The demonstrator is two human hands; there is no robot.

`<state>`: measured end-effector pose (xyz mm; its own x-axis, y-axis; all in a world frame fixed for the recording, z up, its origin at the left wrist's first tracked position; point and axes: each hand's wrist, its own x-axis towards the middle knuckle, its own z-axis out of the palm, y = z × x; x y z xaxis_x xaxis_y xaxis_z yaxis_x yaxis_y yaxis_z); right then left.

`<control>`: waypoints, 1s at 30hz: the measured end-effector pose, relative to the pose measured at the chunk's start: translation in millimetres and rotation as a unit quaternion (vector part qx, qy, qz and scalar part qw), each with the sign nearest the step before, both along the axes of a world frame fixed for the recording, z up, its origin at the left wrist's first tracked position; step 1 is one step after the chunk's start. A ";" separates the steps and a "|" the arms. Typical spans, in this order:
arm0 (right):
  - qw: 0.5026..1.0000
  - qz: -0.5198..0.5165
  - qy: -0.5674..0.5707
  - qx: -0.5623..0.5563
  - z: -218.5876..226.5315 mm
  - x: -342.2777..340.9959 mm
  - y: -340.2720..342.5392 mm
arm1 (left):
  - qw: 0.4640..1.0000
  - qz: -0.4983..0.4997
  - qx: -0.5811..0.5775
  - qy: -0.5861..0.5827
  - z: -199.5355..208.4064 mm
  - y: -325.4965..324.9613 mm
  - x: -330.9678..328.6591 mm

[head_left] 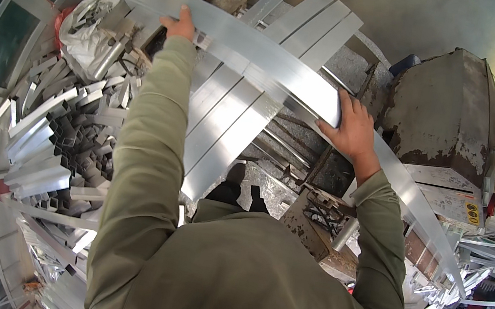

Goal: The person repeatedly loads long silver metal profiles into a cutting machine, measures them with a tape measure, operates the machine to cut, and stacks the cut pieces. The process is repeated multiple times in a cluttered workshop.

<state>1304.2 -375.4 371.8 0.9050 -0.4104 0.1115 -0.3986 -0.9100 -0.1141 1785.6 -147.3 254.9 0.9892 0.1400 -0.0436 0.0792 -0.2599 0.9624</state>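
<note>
Silvery metal profile (263, 57) runs upper left to lower right of frame; we see left hand (181, 25) upper left, right hand (355, 134) right of centre, both clamped on it.

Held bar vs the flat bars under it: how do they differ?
The held bar looks longer; the flat bars look shorter. The held bar crosses over the flat bars, which lie side by side. The left hand and right hand are on the held bar; neither visibly touches the flat bars. Both are silvery metal.
</note>
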 end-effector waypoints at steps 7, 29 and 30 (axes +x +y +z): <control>1.000 -0.013 -0.010 -0.014 -30.3 -12.1 -13.0 | 0.898 -0.244 -0.360 -0.059 150.5 103.7 -193.3; 0.999 -0.019 -0.025 0.007 -35.2 -23.6 -14.4 | 0.648 -0.523 -0.136 -0.537 324.3 157.6 -502.0; 0.999 -0.015 -0.035 0.005 -34.8 -16.9 -10.5 | 0.653 -0.514 -0.126 -0.542 326.4 160.8 -505.1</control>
